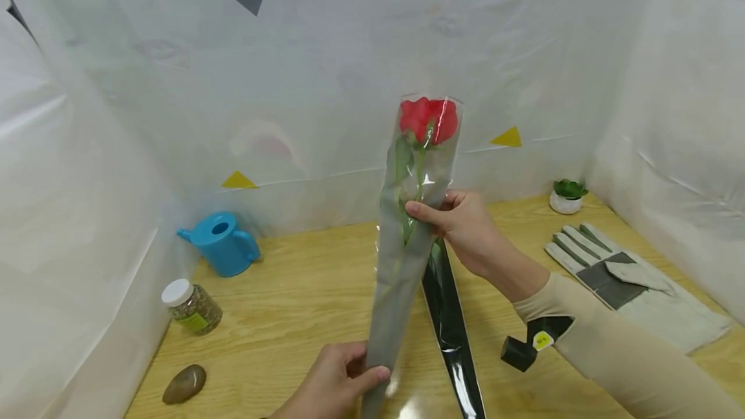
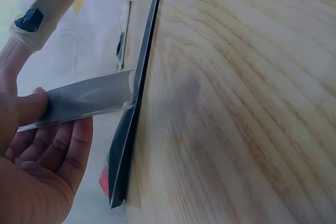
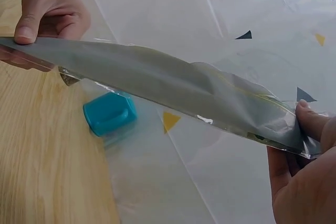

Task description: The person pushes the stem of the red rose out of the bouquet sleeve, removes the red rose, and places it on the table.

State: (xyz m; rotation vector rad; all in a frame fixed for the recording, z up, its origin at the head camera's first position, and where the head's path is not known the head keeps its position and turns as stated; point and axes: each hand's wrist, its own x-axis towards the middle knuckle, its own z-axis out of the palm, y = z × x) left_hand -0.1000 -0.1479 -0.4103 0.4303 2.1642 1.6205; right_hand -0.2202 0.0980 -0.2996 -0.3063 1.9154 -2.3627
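Both hands pinch the flower sleeve (image 1: 401, 257), which stands nearly upright above the worktop (image 1: 291, 302): the left hand (image 1: 334, 383) grips its narrow lower end between thumb and curled fingers, and the right hand (image 1: 465, 228) pinches it midway up, beside the stem. Inside, the red rose (image 1: 427, 118) sits at the open top. A second, black sleeve (image 1: 451, 328) lies flat on the worktop just behind. Further out are a blue watering can (image 1: 224, 244), a jar (image 1: 192, 306), a stone (image 1: 184, 383), a work glove (image 1: 628, 283) and a small potted plant (image 1: 567, 196). A tight squeeze at mid-height could likely crease the film or bend the stem; tilting the sleeve might let the rose slide out.
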